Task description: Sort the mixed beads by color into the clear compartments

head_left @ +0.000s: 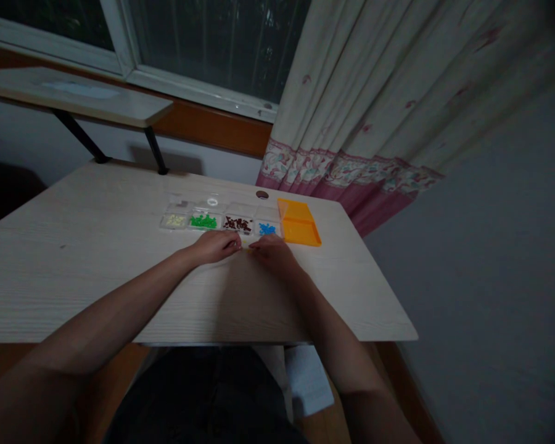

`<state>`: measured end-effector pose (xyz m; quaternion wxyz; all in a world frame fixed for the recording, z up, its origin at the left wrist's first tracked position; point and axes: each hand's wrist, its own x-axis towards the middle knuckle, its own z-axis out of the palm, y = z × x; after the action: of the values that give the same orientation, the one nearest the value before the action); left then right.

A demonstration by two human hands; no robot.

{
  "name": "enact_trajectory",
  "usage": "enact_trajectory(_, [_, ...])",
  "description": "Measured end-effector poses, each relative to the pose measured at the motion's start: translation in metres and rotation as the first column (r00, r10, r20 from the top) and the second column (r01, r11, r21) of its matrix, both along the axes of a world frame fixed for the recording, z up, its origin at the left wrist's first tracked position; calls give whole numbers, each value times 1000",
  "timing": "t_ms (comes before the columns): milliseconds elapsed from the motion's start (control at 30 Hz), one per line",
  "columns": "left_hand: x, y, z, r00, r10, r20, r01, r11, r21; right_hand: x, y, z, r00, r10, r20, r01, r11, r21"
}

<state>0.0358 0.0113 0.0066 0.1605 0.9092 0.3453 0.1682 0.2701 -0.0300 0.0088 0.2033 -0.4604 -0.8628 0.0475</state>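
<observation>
My left hand (216,245) and my right hand (272,252) rest on the wooden table (97,265), fingertips nearly meeting over a small yellowish piece (246,248) that lies between them. Both hands have their fingers curled in a pinch; what they hold is too small to name. Just beyond them stands a row of clear compartments (219,219) with pale yellow beads (174,219), green beads (204,221), dark brown beads (237,224) and blue beads (267,229).
An open orange plastic case (298,222) lies to the right of the compartments. A raised shelf on black legs (74,95) stands at the back left under the window. A flowered curtain (374,117) hangs at the right. The table's right edge (379,271) is close.
</observation>
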Motion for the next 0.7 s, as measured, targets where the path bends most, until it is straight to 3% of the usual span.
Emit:
enact_trajectory(233, [0,3,-2,991,64,117,-53,994,-95,-3,-2,3,998,-30,49,33,998,-47])
enact_trajectory(467, [0,5,-3,978,83,190,-48,982,-183,-4,0,-1,999,-35,14,36,998,-48])
enact_trajectory(700, [4,3,-5,936,123,331,-62,980,-189,0,2,-5,993,-66,-100,60,996,-61])
